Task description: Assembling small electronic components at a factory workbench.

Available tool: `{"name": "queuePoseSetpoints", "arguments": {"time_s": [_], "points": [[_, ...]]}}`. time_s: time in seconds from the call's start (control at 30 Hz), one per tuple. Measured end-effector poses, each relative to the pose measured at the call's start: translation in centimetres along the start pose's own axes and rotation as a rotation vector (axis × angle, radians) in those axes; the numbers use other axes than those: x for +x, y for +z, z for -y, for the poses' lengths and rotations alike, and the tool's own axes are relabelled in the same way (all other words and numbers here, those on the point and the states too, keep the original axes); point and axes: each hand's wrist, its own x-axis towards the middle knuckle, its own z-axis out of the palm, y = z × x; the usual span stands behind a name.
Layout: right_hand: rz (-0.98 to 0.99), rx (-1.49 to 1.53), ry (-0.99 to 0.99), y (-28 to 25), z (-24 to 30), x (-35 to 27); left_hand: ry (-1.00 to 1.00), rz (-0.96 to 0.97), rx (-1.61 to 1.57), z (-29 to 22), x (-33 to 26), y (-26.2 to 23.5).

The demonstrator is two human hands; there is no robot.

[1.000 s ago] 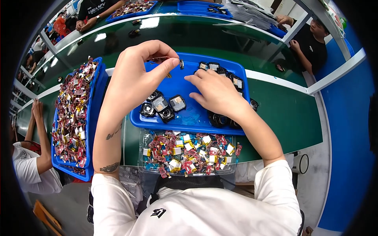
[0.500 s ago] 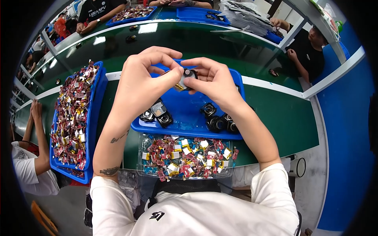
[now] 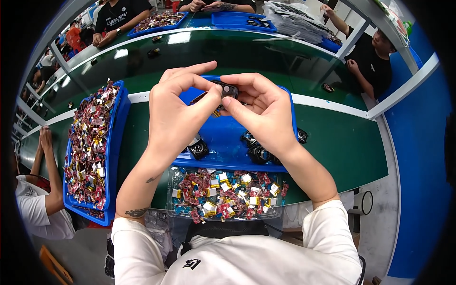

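Above the blue tray (image 3: 223, 137), both hands meet around a small black casing (image 3: 230, 89) with a small round grey spot on it. My right hand (image 3: 263, 109) grips the casing between thumb and curled fingers. My left hand (image 3: 178, 107) pinches at its left edge with thumb and index finger, the other fingers raised. A bit of yellow and red shows below the fingertips; what exactly the left pinch holds is hidden. Black round-faced casings lie in the tray, a left one (image 3: 198, 149) partly behind my left wrist and a right group (image 3: 259, 154) beside my right forearm.
Nearest my body, a clear plastic tray (image 3: 173, 209) holds many red circuit boards with white-and-yellow battery cells. Another heaped blue tray (image 3: 110, 190) stands at the left. Past a white rail (image 3: 313, 100) runs a green belt (image 3: 199, 52) with a few black pieces. Co-workers sit around.
The casing has turned in my fingers; its dark face shows where a silvery, yellow-edged piece was visible before. Both hands have shifted slightly. A co-worker's arm at the far right has risen.
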Motion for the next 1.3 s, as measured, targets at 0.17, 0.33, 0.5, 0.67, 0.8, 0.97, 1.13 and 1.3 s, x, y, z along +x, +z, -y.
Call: {"name": "queuePoseSetpoints", "arguments": {"time_s": [0.17, 0.33, 0.5, 0.67, 0.8, 0.97, 1.13, 1.3], "points": [[0.004, -0.001, -0.041, 0.1, -0.4, 0.0, 0.041, 0.012, 0.051, -0.1, -0.1, 0.0], [-0.069, -0.05, -0.007, 0.0, -0.3, -0.2, 0.049, 0.029, 0.041, 0.1, -0.3, 0.3], [-0.136, -0.02, -0.045, -1.0, 0.0, 0.5, 0.112, 0.055, 0.065, -0.4, -0.3, 0.1], [-0.166, -0.021, -0.033, -1.9, 0.4, 0.8, 0.124, 0.066, 0.079, -0.6, -0.2, -0.3], [-0.163, 0.014, -0.117, -2.0, -0.3, 0.9, -0.083, 0.184, -0.107, -1.0, -0.3, -0.5], [-0.165, -0.014, -0.188, -1.0, 0.0, 0.4, -0.361, 0.239, -0.627, -0.4, -0.4, -0.2], [-0.124, -0.025, -0.252, -1.2, 0.0, 0.5, -0.364, 0.16, -0.46, -1.1, 0.0, -0.1], [-0.04, -0.045, -0.176, -1.9, 0.5, 0.8, -0.31, 0.171, -0.274, -0.2, 0.7, -0.9]]}}
